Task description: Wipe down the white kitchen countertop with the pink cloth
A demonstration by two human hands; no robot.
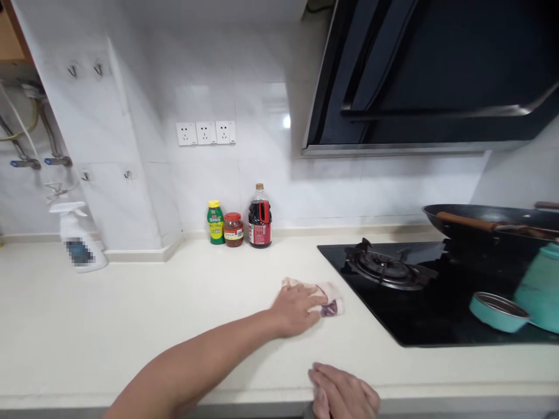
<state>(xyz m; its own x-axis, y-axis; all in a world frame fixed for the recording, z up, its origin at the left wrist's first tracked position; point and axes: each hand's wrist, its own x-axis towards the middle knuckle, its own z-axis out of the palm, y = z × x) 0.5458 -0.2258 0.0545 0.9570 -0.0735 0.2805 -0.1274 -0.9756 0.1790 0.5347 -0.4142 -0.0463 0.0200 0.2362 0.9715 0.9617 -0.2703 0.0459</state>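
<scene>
White ctr (144, 302): L hand (297, 308) lies on cloth (332, 294) nr hob (419, 314).

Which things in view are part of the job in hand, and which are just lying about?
In use:
- cloth, under the left hand
- countertop, beneath the cloth

Lying about, untouched:
- spray bottle (may belong)
- green bottle, red-lidded jar, dark-liquid bottle
- wok, shallow teal dish

Cloth (334, 292) on counter (174, 326), stove (408, 317) right
</scene>
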